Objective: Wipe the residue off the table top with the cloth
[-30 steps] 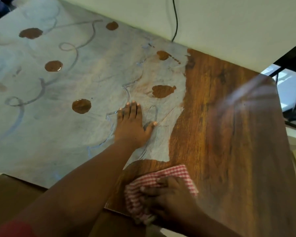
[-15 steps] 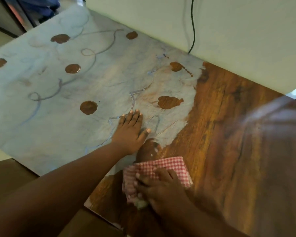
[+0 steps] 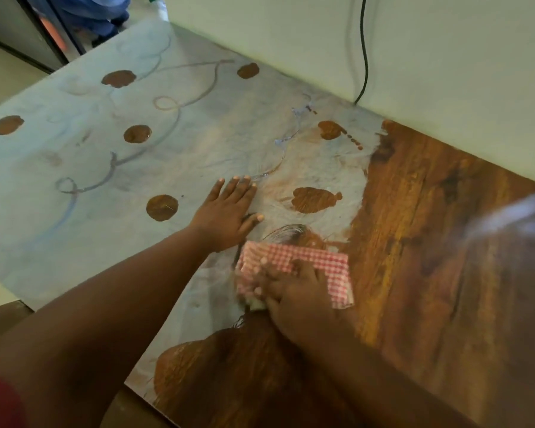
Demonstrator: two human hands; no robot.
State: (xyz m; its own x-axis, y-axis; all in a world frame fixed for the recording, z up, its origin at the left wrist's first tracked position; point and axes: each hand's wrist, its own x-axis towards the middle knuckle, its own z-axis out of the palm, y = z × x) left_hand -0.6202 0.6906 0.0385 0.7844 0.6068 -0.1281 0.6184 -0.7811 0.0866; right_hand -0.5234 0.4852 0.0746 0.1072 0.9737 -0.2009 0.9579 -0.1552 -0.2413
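Right hand (image 3: 294, 291) is pressed down on the folded red-and-white checked cloth (image 3: 318, 267), fingers curled over its near-left part and gripping it; that edge of the cloth is motion-blurred. Cloth lies flat on the brown wood-grain table top (image 3: 430, 242), right at the border between bare wood and the pale grey-white film of residue (image 3: 136, 168) covering the left part of the surface. Left hand (image 3: 229, 211) is open, palm flat on the residue, fingers spread, just up-left of the cloth and not touching it. Round brown spots show through the film, the nearest a fish-shaped brown patch (image 3: 314, 199) just right of the left fingertips. A cleared wood area sits at the near edge below the cloth. Thin black cable (image 3: 364, 50) hangs down the pale wall (image 3: 445, 72) behind the table.
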